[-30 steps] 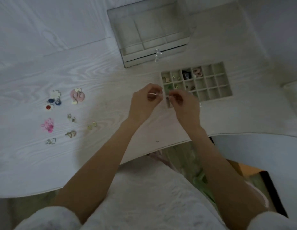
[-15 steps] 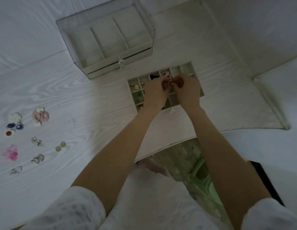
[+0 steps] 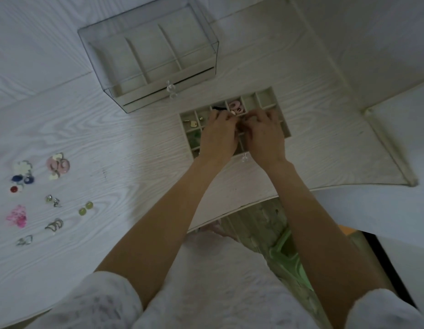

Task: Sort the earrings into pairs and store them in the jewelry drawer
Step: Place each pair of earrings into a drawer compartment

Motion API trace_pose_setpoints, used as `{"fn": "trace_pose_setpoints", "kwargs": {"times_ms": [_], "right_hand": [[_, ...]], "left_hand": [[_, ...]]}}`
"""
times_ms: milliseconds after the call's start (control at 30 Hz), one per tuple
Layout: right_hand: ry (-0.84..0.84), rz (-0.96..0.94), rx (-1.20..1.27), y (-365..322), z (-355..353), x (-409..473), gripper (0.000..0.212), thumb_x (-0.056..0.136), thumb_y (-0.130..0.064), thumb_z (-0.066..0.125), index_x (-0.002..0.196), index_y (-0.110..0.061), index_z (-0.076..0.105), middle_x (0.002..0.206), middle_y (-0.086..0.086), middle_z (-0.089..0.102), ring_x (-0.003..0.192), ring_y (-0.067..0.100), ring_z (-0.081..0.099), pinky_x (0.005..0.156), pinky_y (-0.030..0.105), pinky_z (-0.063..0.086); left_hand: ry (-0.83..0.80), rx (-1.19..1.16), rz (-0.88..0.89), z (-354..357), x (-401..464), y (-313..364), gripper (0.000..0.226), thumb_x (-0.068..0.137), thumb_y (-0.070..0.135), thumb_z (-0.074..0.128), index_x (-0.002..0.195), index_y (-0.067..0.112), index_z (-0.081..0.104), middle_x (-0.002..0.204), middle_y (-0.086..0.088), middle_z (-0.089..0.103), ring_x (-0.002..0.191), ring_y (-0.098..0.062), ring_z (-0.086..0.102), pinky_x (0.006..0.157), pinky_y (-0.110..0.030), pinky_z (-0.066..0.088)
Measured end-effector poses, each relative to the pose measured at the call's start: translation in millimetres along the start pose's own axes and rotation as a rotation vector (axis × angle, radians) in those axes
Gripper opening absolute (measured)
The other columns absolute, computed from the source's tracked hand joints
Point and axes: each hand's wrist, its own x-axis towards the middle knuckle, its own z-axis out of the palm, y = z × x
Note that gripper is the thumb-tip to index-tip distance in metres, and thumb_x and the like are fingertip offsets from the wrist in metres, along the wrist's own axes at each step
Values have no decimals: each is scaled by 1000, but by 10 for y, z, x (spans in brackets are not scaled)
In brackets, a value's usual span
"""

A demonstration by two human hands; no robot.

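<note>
The jewelry drawer tray point(image 3: 265, 100), split into many small compartments, lies on the white table in front of the clear jewelry box point(image 3: 149, 58). Over its middle, my left hand point(image 3: 219, 136) and my right hand point(image 3: 265, 136) meet with curled fingertips, pinching a small earring that they mostly hide. A pink pair point(image 3: 235, 106) and a cream earring point(image 3: 193, 124) lie in far compartments. Loose earrings lie at the table's left: a pink pair point(image 3: 58, 165), a green round pair point(image 3: 85, 208), gold hoops point(image 3: 54, 225) and a magenta piece point(image 3: 16, 216).
More loose pieces lie at the far left: a white flower point(image 3: 22, 167), blue ones point(image 3: 22, 179), a red one point(image 3: 14, 189) and silver ones point(image 3: 53, 201). The tray's clear knob point(image 3: 244, 158) points toward me. The table's curved front edge point(image 3: 230, 214) runs under my forearms.
Both hands moved forward from the tray's near edge to over its middle compartments, still pinched together. My view shifted, so the loose earrings now sit further left.
</note>
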Motion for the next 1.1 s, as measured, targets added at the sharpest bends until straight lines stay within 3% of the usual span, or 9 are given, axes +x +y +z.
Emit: {"fn": "trace_pose_setpoints", "kwargs": {"times_ms": [133, 333, 400, 500, 600, 733, 833, 900, 1100], "right_hand": [[61, -3, 32, -48, -61, -60, 29, 88, -17, 44, 96, -9, 71, 114, 11, 62, 102, 38, 49, 82, 40, 42], [154, -169, 165, -484, -144, -191, 25, 88, -12, 45, 99, -8, 67, 103, 12, 64, 99, 33, 55, 84, 35, 43], [108, -271, 191, -777, -73, -226, 23, 87, -9, 47, 99, -7, 66, 97, 12, 64, 95, 33, 55, 85, 32, 37], [-79, -421, 242, -1256, 106, -282, 23, 89, -9, 47, 103, -9, 65, 97, 10, 65, 94, 29, 54, 84, 34, 38], [-330, -562, 253, -1704, 358, -382, 24, 92, -10, 48, 108, -13, 64, 98, 7, 67, 90, 25, 57, 77, 35, 44], [-568, -626, 264, -2203, 766, -527, 25, 90, -9, 52, 113, -10, 62, 103, 10, 62, 87, 27, 60, 71, 34, 48], [-583, -554, 314, -2443, 965, -580, 34, 85, -10, 58, 119, -6, 57, 115, 12, 56, 101, 27, 57, 79, 35, 48], [-586, -528, 325, -2621, 1078, -622, 39, 83, -11, 62, 121, -7, 56, 117, 12, 54, 106, 27, 55, 84, 36, 48], [-510, -559, 239, -2801, 1150, -660, 19, 84, -15, 60, 100, -9, 68, 101, 10, 63, 91, 28, 59, 72, 35, 47]], "left_hand": [[42, 88, 126, -36, -54, -79, 21, 79, 8, 61, 98, 4, 69, 100, -11, 67, 98, -33, 54, 81, -44, 49], [247, -103, 57, -574, -546, -459, 24, 87, 22, 48, 96, 13, 69, 96, -2, 69, 90, -22, 57, 77, -24, 42], [346, -126, -13, -751, -880, -696, 17, 88, 18, 53, 96, 14, 68, 93, 0, 68, 84, -16, 57, 75, -17, 40], [440, -80, -131, -920, -1422, -1095, 16, 89, 13, 54, 97, 12, 68, 93, -2, 68, 85, -17, 57, 76, -21, 43], [403, 34, -211, -1042, -1942, -1525, 20, 88, 16, 53, 101, 9, 66, 95, -6, 68, 91, -23, 54, 83, -24, 39], [365, 150, -517, -1106, -2521, -2003, 24, 83, 15, 62, 107, 9, 64, 103, -9, 67, 96, -32, 55, 84, -27, 36], [250, 245, -593, -1055, -2650, -2134, 34, 81, 21, 64, 114, 10, 61, 109, -9, 65, 96, -33, 55, 87, -31, 35], [264, 269, -576, -1061, -2688, -2195, 37, 78, 21, 68, 113, 11, 62, 105, -9, 65, 92, -33, 54, 84, -32, 35], [298, 247, -484, -1110, -2548, -2220, 17, 76, 20, 65, 91, 13, 70, 83, -9, 68, 76, -31, 54, 66, -34, 44]]}}
